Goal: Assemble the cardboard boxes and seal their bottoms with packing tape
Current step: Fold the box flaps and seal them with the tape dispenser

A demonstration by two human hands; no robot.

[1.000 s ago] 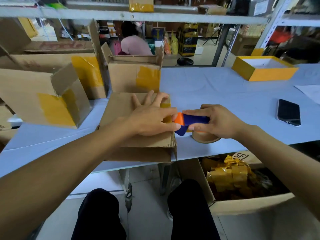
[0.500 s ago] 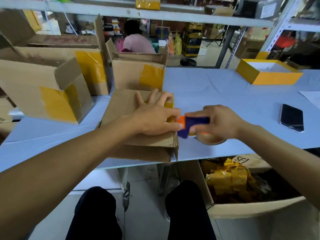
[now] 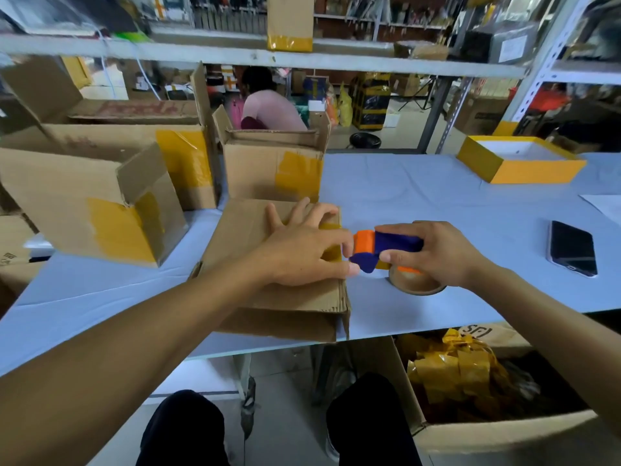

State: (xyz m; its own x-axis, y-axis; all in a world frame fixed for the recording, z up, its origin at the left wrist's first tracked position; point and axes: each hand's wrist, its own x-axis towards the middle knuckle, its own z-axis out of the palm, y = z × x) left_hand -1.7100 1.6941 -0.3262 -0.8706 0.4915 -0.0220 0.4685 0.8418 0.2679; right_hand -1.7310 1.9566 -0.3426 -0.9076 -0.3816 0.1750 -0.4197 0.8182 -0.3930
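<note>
Warehouse bench under metal shelving, covered in a pale blue sheet (image 3: 420, 196). At the near edge, centre: cardboard box (image 3: 268, 297) lying bottom-up, flaps closed, a strip of yellow tape (image 3: 331, 243) along its right side. Left hand (image 3: 302, 250) flat on top of it, fingers spread and straight, pressing the flaps and the tape down. Just to the right, right hand (image 3: 437, 253) curled round a blue and orange tape dispenser (image 3: 386, 245), orange end touching the left thumb at the box's right edge; brown roll (image 3: 416, 280) below the hand, resting on the sheet. Far left: three taped boxes (image 3: 94, 203) bunched together, one tilted, all with yellow patches. Far right: shallow yellow tray box (image 3: 517, 163). Right, well apart from the hands: black phone (image 3: 571, 248) lying flat. Under the bench on the near right: open carton (image 3: 497, 428) filled with crumpled yellow tape scraps. Beyond the shelving, a seated person in pink (image 3: 268, 109), back turned.
</note>
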